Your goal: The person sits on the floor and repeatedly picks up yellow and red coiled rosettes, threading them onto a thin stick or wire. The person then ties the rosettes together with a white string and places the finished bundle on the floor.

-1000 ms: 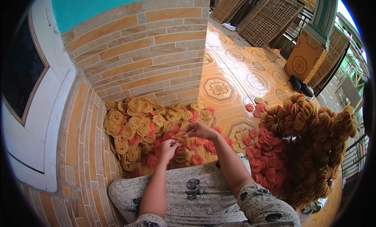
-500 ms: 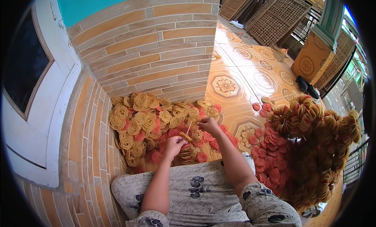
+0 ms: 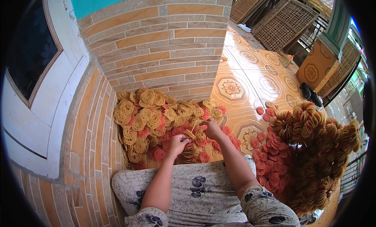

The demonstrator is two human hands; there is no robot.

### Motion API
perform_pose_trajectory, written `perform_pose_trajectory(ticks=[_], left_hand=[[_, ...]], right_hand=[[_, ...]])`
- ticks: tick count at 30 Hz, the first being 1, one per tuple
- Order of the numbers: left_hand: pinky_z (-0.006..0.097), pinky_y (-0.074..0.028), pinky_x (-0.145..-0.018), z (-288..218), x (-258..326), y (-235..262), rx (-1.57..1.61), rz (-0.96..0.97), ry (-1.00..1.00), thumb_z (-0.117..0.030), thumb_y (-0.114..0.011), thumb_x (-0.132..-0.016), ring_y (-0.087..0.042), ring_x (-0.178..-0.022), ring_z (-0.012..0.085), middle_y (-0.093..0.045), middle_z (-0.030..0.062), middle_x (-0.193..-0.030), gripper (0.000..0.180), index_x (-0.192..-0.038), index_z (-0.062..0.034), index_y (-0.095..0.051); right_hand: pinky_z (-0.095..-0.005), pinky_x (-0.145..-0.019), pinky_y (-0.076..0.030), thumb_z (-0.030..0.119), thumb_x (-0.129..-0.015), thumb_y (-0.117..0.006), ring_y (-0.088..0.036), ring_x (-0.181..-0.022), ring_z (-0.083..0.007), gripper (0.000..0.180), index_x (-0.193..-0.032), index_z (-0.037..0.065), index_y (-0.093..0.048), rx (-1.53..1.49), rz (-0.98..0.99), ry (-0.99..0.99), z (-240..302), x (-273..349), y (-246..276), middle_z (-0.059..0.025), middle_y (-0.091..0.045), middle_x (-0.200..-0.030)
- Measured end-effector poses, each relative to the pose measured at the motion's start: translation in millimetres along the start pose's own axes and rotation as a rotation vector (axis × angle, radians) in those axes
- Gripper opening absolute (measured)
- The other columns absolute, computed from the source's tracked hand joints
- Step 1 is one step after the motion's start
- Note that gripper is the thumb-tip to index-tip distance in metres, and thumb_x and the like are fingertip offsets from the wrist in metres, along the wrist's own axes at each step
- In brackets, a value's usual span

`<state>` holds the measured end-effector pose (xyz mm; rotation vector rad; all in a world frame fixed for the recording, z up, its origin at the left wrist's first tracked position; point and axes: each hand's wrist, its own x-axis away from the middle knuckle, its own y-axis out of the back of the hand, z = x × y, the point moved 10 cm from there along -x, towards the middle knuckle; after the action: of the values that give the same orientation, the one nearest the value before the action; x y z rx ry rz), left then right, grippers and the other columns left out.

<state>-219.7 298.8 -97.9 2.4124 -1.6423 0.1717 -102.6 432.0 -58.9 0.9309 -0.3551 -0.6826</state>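
Note:
Low in front of me, my left hand [image 3: 178, 144] pinches a few yellow coiled crackers [image 3: 190, 135], thin rounds of looped strands seen edge-on. A thin pale stick [image 3: 194, 126] stands up from them. Just right of it is my right hand [image 3: 213, 130], its fingers bent down over the pile; what they grip, if anything, is hidden. Around both hands spreads a heap of yellow coiled crackers [image 3: 145, 116] mixed with red coiled crackers [image 3: 158, 154]. Below my left hand, a bunch of brownish coiled crackers [image 3: 188, 155] stands packed edge-on near my lap.
A brick-patterned tile wall [image 3: 156, 54] bounds the heap behind and at left, beside a white door [image 3: 58, 90]. At right lie more red rounds [image 3: 270, 164] and large bunches of yellow-brown rounds [image 3: 333, 148]. Woven racks [image 3: 286, 23] lean far back on the patterned floor [image 3: 243, 78].
My right hand has moved a little right and down, away from the stick's top. My left hand still holds the yellow crackers. The whole view has shifted slightly.

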Motion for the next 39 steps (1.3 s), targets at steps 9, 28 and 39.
perform_pose_trajectory(ticks=[9, 28, 39], left_hand=[[0.025, -0.05, -0.075, -4, 6, -4, -0.098, 0.069, 0.083, -0.007, -0.062, -0.088, -0.066, -0.083, 0.0132, -0.07, 0.0099, -0.091, 0.017, -0.099, 0.006, -0.064], [0.024, -0.051, -0.074, 16, -4, 9, -0.049, -0.055, 0.029, -0.004, -0.061, -0.088, -0.066, -0.082, 0.0142, -0.069, 0.0094, -0.089, 0.014, -0.097, 0.0068, -0.063], [0.024, -0.051, -0.073, 6, -1, 4, -0.123, -0.02, 0.033, -0.006, -0.061, -0.088, -0.067, -0.081, 0.0134, -0.07, 0.01, -0.089, 0.016, -0.098, 0.0066, -0.064]], right_hand=[[-0.0291, -0.063, -0.05, 0.018, -0.078, -0.074, -0.063, -0.068, -0.0156, 0.027, -0.096, 0.001, -0.063, -0.522, -0.003, -0.361, -49, -11, -7, -0.0066, -0.066, -0.074], [-0.0416, -0.086, -0.047, 0.034, -0.076, -0.073, -0.059, -0.101, -0.0328, 0.035, -0.098, 0.008, -0.067, 0.327, -0.378, -0.171, -12, -13, -2, -0.0183, -0.064, -0.099], [-0.0226, -0.061, -0.043, 0.007, -0.081, -0.073, -0.058, -0.074, -0.0083, 0.018, -0.085, 0.004, -0.055, -0.881, -0.14, -0.32, -50, -25, 0, -0.0018, -0.062, -0.078]])
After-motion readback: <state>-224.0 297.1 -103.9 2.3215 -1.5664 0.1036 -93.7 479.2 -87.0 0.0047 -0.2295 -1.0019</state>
